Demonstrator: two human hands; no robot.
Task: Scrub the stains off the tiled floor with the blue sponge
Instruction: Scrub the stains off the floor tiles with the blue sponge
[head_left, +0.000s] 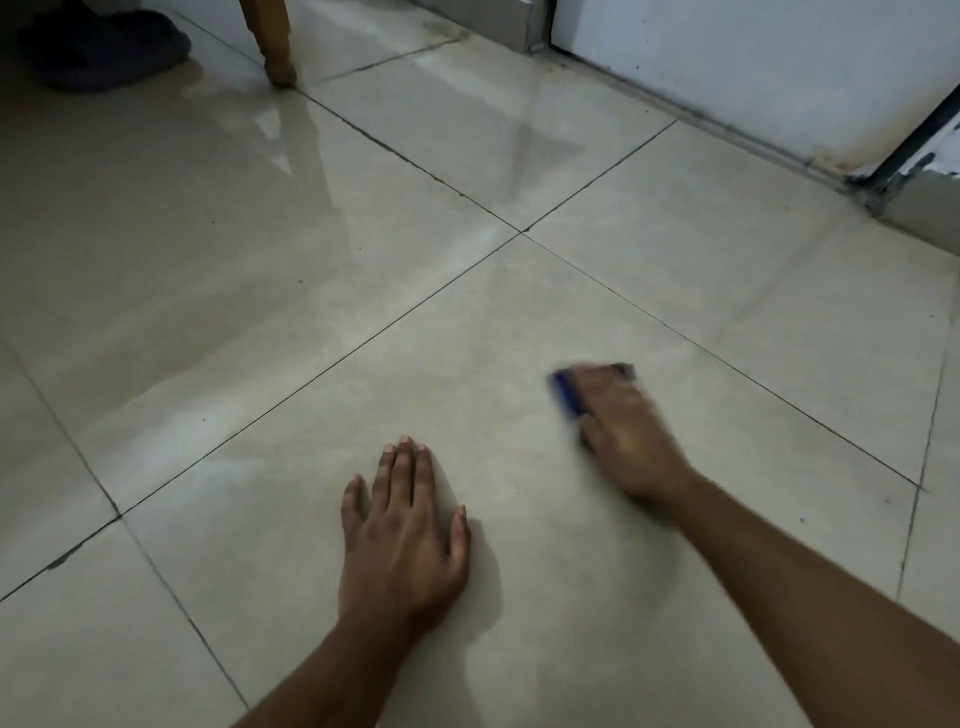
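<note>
The tiled floor (519, 156) is glossy beige ceramic with dark grout lines (415, 306) that cross just ahead of the person. Work one tile at a time and use those lines as the boundary of each pass. Stains on the near tile are too faint to pick out from here; darker grime shows along the wall base (727, 124) at the far right, which probably needs attention later.

A wooden furniture leg (272, 47) and a dark slipper (104, 47) stand at the far left, well apart from the work area, and do not obstruct the stroke.

The left hand (402, 540) lies flat on the tile, fingers straight and spread, holding nothing. Keep it planted as a brace so body weight transfers forward.

The right hand (621, 431) is blurred; it lies over the blue sponge (566, 395), fingers apparently curled over it, pressing it to the same tile, to the right of the braced hand. Only the sponge's left edge shows.

Recommended: keep the sponge face flat, press through the palm, use short overlapping strokes, and check the gloss for residue.
</note>
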